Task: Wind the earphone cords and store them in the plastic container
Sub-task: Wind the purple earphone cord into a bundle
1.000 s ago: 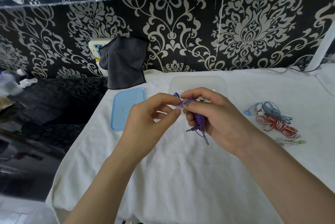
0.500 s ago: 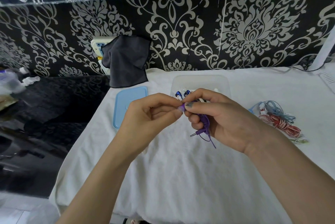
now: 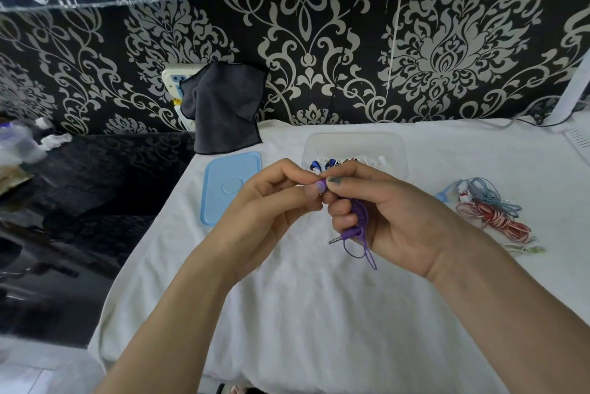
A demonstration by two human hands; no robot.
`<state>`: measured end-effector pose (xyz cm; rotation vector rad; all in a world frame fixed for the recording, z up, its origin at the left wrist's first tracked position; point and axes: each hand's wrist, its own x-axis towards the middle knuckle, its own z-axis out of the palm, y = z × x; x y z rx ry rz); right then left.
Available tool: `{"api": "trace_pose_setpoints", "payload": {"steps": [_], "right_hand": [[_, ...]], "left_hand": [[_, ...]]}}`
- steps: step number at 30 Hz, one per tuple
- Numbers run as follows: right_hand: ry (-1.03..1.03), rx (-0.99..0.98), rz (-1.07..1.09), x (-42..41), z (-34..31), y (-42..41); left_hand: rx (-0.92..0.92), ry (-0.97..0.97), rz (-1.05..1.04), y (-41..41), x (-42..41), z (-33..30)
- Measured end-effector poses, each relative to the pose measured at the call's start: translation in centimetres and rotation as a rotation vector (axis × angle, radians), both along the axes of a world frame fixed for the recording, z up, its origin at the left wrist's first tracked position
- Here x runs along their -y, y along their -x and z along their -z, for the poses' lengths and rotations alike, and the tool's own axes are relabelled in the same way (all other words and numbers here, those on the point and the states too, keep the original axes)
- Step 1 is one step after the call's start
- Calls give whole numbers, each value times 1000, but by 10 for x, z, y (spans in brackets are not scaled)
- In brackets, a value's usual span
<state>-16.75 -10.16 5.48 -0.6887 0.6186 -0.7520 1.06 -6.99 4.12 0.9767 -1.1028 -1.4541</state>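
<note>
Both hands meet above a soft, nubbly white cloth (image 3: 319,313) spread over the table. The right hand (image 3: 392,218) curls its fingers round a small bundle of thin purple earphone cord (image 3: 359,218), whose loose loops dangle below the palm and whose metal-tipped plug (image 3: 340,238) sticks out to the left. The left hand (image 3: 265,202) pinches the upper end of the same cord between thumb and forefinger, fingertip to fingertip with the right. Just behind the hands sits the clear plastic container (image 3: 354,141), rounded at the corners, with white and blue earbuds inside it. Its flat pale blue lid (image 3: 230,186) lies beside it on the left. Off to the right rest tangled cords in light blue (image 3: 485,194) and glossy red and white (image 3: 498,221). A dark grey cloth (image 3: 223,106) hangs against the ornate patterned wall.
</note>
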Motion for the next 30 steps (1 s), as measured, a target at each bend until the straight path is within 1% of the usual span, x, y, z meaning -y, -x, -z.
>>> {"api": "trace_pose_setpoints", "payload": {"steps": [5, 7, 11, 16, 24, 27, 30], "right_hand": [[-50, 22, 38, 1, 0, -2], [-61, 38, 39, 1, -1, -3], [-103, 46, 64, 0, 0, -5], [-210, 116, 93, -3, 3, -9], [-323, 184, 64, -6, 1, -8], [-366, 209, 26, -6, 0, -6], [-421, 300, -45, -6, 0, -5]], "left_hand": [[30, 47, -74, 4, 1, 0], [72, 85, -113, 5, 1, 2], [220, 210, -199, 12, 0, 1], [422, 375, -281, 13, -3, 1], [733, 590, -369, 14, -6, 1], [770, 645, -390, 14, -7, -1], [758, 691, -402, 16, -10, -5]]}}
